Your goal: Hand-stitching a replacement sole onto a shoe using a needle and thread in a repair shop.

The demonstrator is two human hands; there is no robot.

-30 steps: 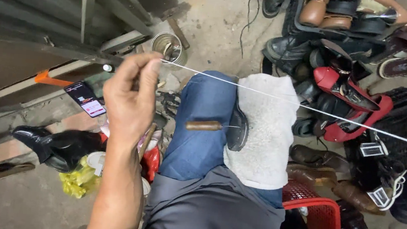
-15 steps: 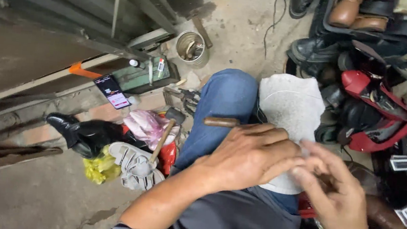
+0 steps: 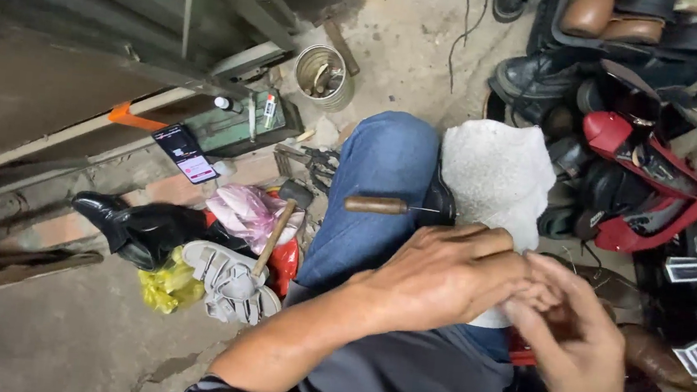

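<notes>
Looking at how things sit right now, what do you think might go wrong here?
The awl lies loose on the knee with its thin point bare, close to the left hand and right hand; it might prick a finger or roll off. The hammer propped among the sandal and bags could tip over if the leg shifts.

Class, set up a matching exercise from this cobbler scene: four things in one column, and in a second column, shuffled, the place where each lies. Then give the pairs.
Things:
1. awl with wooden handle
2. metal can
3. phone
4. red shoe

Places:
A. on the floor beside the green tray, screen lit
B. in the shoe pile on the right
C. lying across the knee in jeans
D. standing on the concrete above the knee, tools inside

Pairs: 1-C, 2-D, 3-A, 4-B
</notes>
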